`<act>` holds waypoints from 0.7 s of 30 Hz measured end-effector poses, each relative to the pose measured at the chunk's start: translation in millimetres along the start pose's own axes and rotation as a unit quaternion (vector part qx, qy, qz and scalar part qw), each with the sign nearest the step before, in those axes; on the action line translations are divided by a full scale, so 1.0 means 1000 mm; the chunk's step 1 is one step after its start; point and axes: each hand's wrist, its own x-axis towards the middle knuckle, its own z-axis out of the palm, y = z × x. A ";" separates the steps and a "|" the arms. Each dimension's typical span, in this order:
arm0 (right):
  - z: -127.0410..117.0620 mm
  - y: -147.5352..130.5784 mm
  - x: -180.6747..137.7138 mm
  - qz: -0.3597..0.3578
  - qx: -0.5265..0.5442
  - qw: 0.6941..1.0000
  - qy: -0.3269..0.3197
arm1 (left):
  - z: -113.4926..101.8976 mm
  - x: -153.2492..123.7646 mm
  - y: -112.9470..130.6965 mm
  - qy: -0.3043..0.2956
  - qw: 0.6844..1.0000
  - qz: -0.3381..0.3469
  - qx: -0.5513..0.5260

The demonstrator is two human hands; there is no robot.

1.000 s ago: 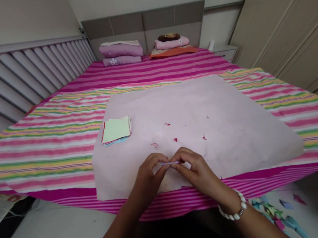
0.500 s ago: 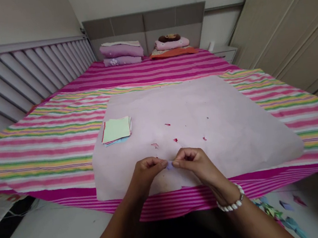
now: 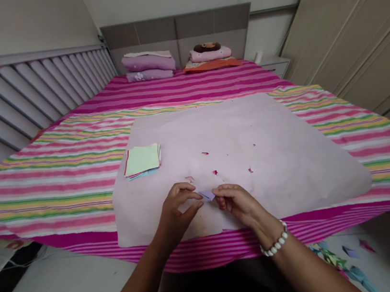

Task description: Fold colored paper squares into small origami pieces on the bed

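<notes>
A small folded piece of lilac paper [image 3: 207, 195] is pinched between both hands over the near edge of a big pale pink sheet [image 3: 261, 156] laid on the striped bed. My left hand [image 3: 178, 208] grips its left end with curled fingers. My right hand [image 3: 233, 201], with a white bead bracelet at the wrist, holds its right end in a pinch. A stack of coloured paper squares [image 3: 142, 160], pale green on top, lies to the left on the sheet.
Tiny red paper scraps [image 3: 215, 172] dot the sheet just beyond my hands. Folded bedding [image 3: 149, 64] and pillows [image 3: 210, 57] sit at the headboard. Folded paper shapes [image 3: 337, 264] lie on the floor at lower right. A wardrobe stands on the right.
The hands have eased apart and dropped slightly; the lilac paper now shows as a small pointed shape between the fingertips instead of a thin strip.
</notes>
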 end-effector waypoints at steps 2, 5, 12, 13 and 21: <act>0.001 0.000 0.000 0.013 0.016 1.000 -0.018 | -0.001 0.001 0.002 -0.018 0.999 0.026 0.018; 0.001 0.002 0.001 0.021 0.018 0.999 -0.034 | -0.001 0.002 0.003 -0.026 0.998 0.038 0.036; 0.000 0.000 0.007 0.017 -0.029 0.999 -0.036 | -0.001 0.012 0.002 -0.039 0.995 0.039 0.078; 0.000 0.000 0.008 0.005 -0.048 0.998 -0.027 | -0.001 0.015 0.001 -0.037 0.997 0.020 0.072; -0.003 -0.002 0.028 -0.307 -0.238 0.921 0.019 | 0.002 0.036 -0.023 -0.018 0.995 -0.097 -0.018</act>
